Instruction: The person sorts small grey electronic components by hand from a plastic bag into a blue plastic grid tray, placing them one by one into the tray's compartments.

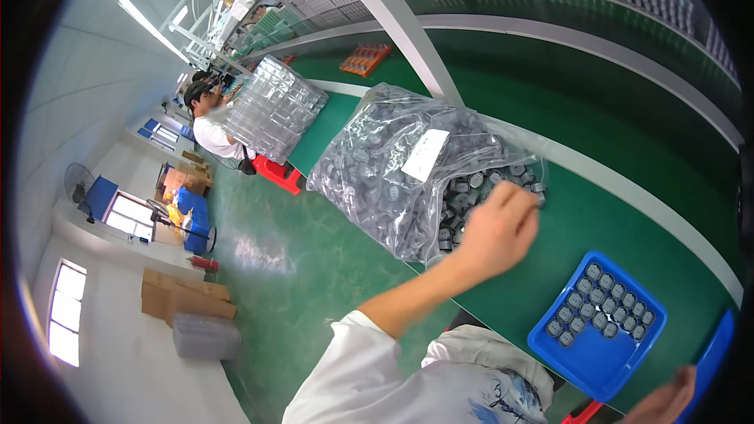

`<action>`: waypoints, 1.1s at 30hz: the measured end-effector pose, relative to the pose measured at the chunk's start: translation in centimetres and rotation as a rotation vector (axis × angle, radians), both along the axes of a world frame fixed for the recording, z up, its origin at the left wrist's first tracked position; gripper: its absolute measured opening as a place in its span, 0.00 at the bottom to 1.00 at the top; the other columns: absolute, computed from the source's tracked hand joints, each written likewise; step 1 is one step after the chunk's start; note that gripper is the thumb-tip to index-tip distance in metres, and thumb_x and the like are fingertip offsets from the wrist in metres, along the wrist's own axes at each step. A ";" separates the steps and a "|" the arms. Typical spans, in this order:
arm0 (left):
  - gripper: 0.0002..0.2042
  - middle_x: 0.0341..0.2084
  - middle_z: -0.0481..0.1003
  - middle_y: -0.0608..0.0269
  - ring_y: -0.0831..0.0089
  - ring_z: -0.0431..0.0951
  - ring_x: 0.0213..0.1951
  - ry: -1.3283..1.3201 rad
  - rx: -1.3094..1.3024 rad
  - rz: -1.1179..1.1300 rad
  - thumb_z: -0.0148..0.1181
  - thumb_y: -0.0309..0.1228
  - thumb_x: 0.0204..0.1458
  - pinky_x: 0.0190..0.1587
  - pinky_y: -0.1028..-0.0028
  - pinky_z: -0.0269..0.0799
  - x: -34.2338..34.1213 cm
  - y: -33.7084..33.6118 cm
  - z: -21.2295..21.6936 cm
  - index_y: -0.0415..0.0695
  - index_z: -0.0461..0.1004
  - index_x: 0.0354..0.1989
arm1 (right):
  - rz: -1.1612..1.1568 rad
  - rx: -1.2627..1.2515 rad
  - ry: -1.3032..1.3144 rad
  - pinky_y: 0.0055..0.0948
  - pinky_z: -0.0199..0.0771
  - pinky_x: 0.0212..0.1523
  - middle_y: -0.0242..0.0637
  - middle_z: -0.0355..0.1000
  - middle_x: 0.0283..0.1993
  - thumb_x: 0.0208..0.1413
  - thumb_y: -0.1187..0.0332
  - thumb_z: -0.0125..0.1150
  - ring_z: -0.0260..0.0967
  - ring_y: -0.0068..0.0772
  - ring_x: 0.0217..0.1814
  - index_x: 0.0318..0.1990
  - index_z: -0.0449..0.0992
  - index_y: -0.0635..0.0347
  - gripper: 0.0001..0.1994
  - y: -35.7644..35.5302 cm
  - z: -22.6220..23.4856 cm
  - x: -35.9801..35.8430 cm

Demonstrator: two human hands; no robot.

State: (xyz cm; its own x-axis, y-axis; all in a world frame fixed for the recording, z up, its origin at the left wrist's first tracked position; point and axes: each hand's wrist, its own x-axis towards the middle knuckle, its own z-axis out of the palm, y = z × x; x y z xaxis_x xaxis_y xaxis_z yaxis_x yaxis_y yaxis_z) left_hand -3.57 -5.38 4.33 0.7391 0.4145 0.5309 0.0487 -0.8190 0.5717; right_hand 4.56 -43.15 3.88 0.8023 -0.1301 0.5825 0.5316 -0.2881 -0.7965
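My left hand (503, 229) is over the mouth of a large clear plastic bag (369, 137), its fingers curled and pinched together. Whether a part sits between the fingertips, I cannot make out. Small grey, block-like parts (458, 202) fill the bag and show loose at its opening. A blue tray (585, 373) to the right holds several of these parts (597, 296) in rows, with bare tray bottom along its near side. At the lower right, my right hand (667, 400) is partly cut off and slightly blurred, fingers stretched out beside a second blue tray-like object (713, 361).
A white label (426, 155) lies on the bag. The green bench (503, 298) runs beneath a slanting white post (400, 23). Farther along are a stack of clear-wrapped trays (275, 106), an orange tray (365, 59), a seated person (216, 133) and a red stool (275, 174).
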 end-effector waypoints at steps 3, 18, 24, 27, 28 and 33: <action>0.09 0.36 0.77 0.54 0.60 0.80 0.34 -0.190 -0.191 -0.266 0.63 0.18 0.50 0.35 0.66 0.78 1.1 -5.7 1.5 0.38 0.78 0.40 | 0.881 0.828 0.685 0.45 0.65 0.65 0.50 0.61 0.70 0.71 0.54 0.43 0.64 0.44 0.66 0.70 0.59 0.69 0.29 4.3 -4.2 -1.7; 0.19 0.39 0.75 0.56 0.73 0.75 0.37 -0.269 -0.801 -0.483 0.57 0.16 0.56 0.41 0.74 0.73 1.2 -9.8 -2.2 0.32 0.70 0.57 | 0.848 1.156 1.191 0.40 0.72 0.53 0.39 0.70 0.58 0.68 0.64 0.50 0.68 0.35 0.57 0.65 0.67 0.59 0.21 14.6 -2.0 -4.8; 0.12 0.37 0.75 0.57 0.68 0.76 0.36 0.099 -0.402 -0.182 0.62 0.19 0.55 0.40 0.71 0.74 -1.1 -2.0 -5.2 0.36 0.76 0.48 | 0.717 0.995 0.895 0.28 0.69 0.25 0.42 0.72 0.46 0.67 0.63 0.55 0.71 0.31 0.30 0.62 0.69 0.63 0.21 5.8 -2.0 -1.9; 0.11 0.38 0.75 0.52 0.57 0.75 0.39 0.279 0.000 -0.123 0.63 0.20 0.53 0.43 0.65 0.73 -2.6 -1.6 -6.4 0.38 0.79 0.45 | 0.345 0.516 0.722 0.18 0.62 0.24 0.38 0.72 0.43 0.67 0.65 0.56 0.67 0.22 0.29 0.55 0.73 0.64 0.15 -0.8 -3.7 0.8; 0.12 0.39 0.76 0.53 0.57 0.75 0.41 0.277 0.042 -0.159 0.63 0.20 0.54 0.45 0.64 0.73 -2.7 -1.2 -5.9 0.39 0.79 0.46 | 0.035 0.245 0.743 0.16 0.60 0.24 0.35 0.72 0.41 0.65 0.65 0.61 0.65 0.20 0.29 0.50 0.75 0.64 0.12 -1.6 -3.9 1.5; 0.16 0.42 0.76 0.53 0.57 0.75 0.43 0.390 0.086 -0.552 0.63 0.18 0.51 0.47 0.63 0.73 -2.2 -0.6 -3.9 0.41 0.80 0.49 | -0.088 -0.596 0.373 0.20 0.63 0.26 0.30 0.74 0.34 0.57 0.68 0.71 0.65 0.15 0.29 0.43 0.77 0.61 0.11 -3.7 -5.7 3.2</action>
